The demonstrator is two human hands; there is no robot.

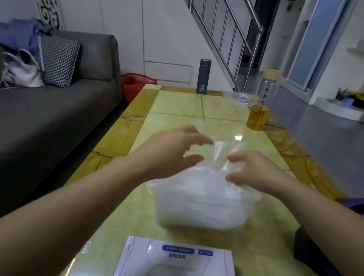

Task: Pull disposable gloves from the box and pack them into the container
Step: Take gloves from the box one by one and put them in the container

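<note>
A white glove box point(177, 274) lies at the table's near edge, its oval opening showing clear film. Just beyond it stands a clear plastic container point(201, 209) stuffed with crumpled transparent gloves. A thin clear glove point(219, 150) is stretched in the air above the container's far side. My right hand point(252, 169) pinches its right side. My left hand point(174, 151) hovers at its left side with fingers spread and curled; whether it touches the film is blurred.
The yellow-green table point(181, 104) carries a glass jar of amber liquid point(257, 118), a clear bottle with a wooden cap point(268, 85), a dark flask point(203, 76) and a clear lid point(239, 98) at the far end. A grey sofa point(37, 116) runs along the left. A dark object point(317, 255) lies right.
</note>
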